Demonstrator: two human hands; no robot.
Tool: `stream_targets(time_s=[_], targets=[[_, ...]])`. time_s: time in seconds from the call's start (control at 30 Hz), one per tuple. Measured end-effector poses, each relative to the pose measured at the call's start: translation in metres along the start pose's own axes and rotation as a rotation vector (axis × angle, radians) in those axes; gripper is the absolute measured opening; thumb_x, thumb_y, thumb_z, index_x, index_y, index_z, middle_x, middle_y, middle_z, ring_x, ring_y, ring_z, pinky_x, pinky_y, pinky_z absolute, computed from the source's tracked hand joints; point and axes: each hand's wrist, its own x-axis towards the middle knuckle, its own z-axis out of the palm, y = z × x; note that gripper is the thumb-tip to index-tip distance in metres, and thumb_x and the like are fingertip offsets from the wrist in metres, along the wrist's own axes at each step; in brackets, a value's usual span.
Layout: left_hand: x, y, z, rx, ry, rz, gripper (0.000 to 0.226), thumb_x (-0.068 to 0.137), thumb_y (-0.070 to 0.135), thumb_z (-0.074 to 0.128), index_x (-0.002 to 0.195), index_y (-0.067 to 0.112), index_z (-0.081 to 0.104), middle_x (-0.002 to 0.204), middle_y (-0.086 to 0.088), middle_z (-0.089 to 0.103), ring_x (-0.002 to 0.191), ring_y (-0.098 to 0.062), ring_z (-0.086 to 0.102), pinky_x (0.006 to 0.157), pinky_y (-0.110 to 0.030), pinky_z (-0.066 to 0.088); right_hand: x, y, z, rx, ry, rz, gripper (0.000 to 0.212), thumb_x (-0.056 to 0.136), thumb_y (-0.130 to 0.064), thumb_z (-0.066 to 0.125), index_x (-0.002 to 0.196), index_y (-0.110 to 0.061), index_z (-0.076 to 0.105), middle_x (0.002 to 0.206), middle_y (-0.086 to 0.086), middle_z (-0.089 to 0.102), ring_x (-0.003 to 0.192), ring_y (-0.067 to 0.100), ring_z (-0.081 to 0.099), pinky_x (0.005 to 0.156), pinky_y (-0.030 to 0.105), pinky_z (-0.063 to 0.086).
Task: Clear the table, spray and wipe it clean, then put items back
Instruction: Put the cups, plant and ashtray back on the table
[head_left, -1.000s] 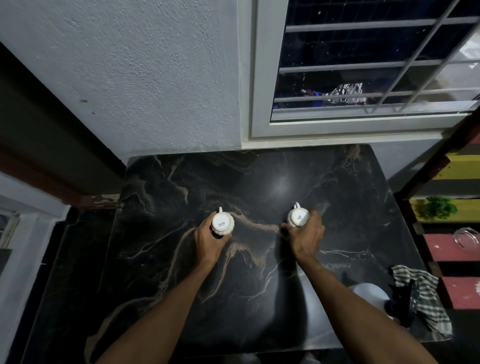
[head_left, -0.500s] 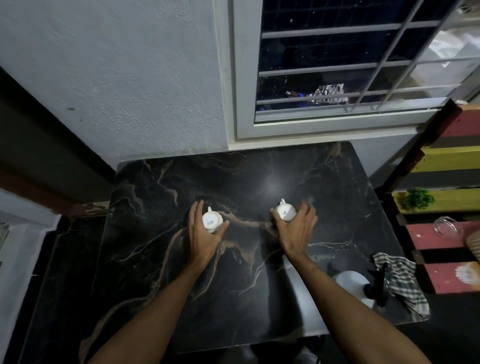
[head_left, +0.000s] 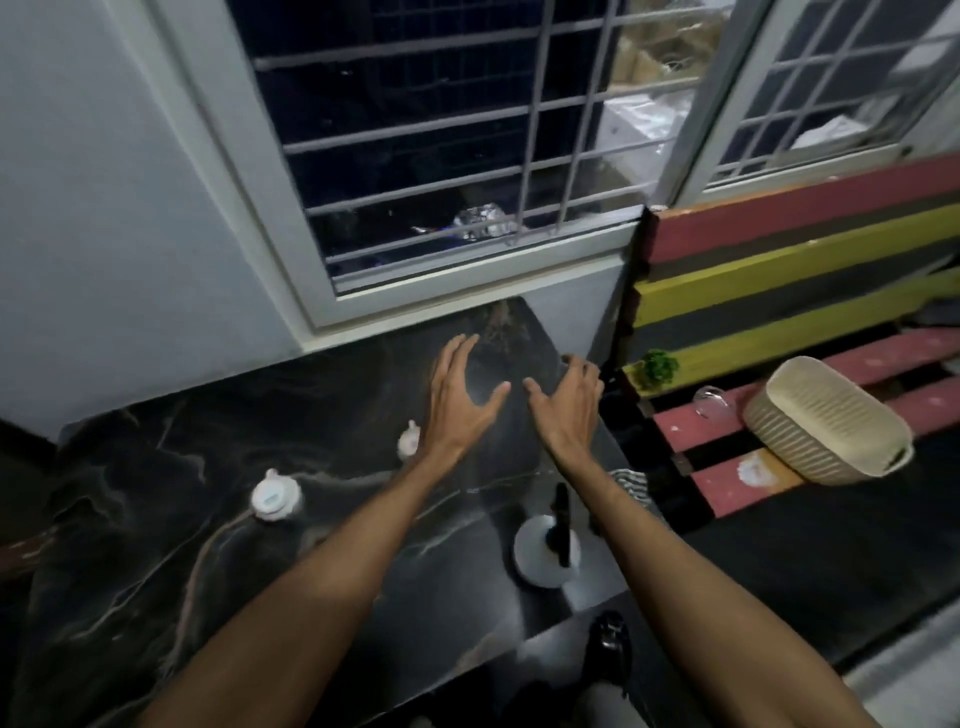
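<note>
My left hand (head_left: 457, 402) and right hand (head_left: 563, 402) hover side by side over the far right part of the black marble counter (head_left: 156, 519), fingers spread, both empty, palms down. Two white cups sit upside down on the counter to the left of my arms: one (head_left: 275, 496) nearer the left, the other (head_left: 409, 441) just beside my left wrist. Near right of the counter: a spray bottle w/ black trigger (head_left: 550, 545), between my forearms. A striped cloth (head_left: 631, 483) peeks out past my right forearm. Right of the counter, a striped bench (head_left: 779, 270) carries a cream basket (head_left: 826, 418), a small green plant (head_left: 657, 366) and a clear glass (head_left: 711, 402).
</note>
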Motion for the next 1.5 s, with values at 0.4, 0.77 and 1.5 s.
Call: stream_targets(time_s=[0.4, 0.77, 1.5], targets=[[0.098, 0.108, 0.278, 0.171, -0.381, 0.021, 0.072, 0.092, 0.032, 0.074, 0.153, 0.014, 0.041, 0.158, -0.008, 0.04, 0.149, -0.026, 0.035, 0.12, -0.035, 0.028, 0.169, 0.242, -0.119, 0.054, -0.068, 0.192, 0.053, 0.09, -0.022, 0.069, 0.135, -0.003, 0.047, 0.146, 0.019, 0.042, 0.14, 0.035, 0.035, 0.115, 0.043, 0.031], [0.132, 0.089, 0.483, 0.183, -0.528, -0.199, 0.076, 0.088, 0.035, 0.078, 0.151, 0.008, 0.045, 0.153, -0.011, 0.051, 0.143, -0.028, 0.046, 0.116, -0.04, 0.039, 0.261, 0.42, -0.133, 0.067, -0.097, 0.361, 0.033, 0.093, -0.012, 0.06, 0.125, -0.009, 0.052, 0.126, 0.01, 0.052, 0.119, 0.029, 0.048, 0.087, 0.033, 0.037], [0.213, -0.081, 0.635, 0.011, -0.277, -0.285, 0.1, 0.065, 0.017, 0.096, 0.15, 0.01, 0.044, 0.148, -0.01, 0.055, 0.13, -0.018, 0.054, 0.1, -0.029, 0.044, 0.351, 0.559, 0.007, -0.14, 0.089, 0.355, 0.043, 0.093, -0.018, 0.06, 0.133, -0.004, 0.05, 0.142, 0.016, 0.04, 0.132, 0.035, 0.042, 0.103, 0.051, 0.045]])
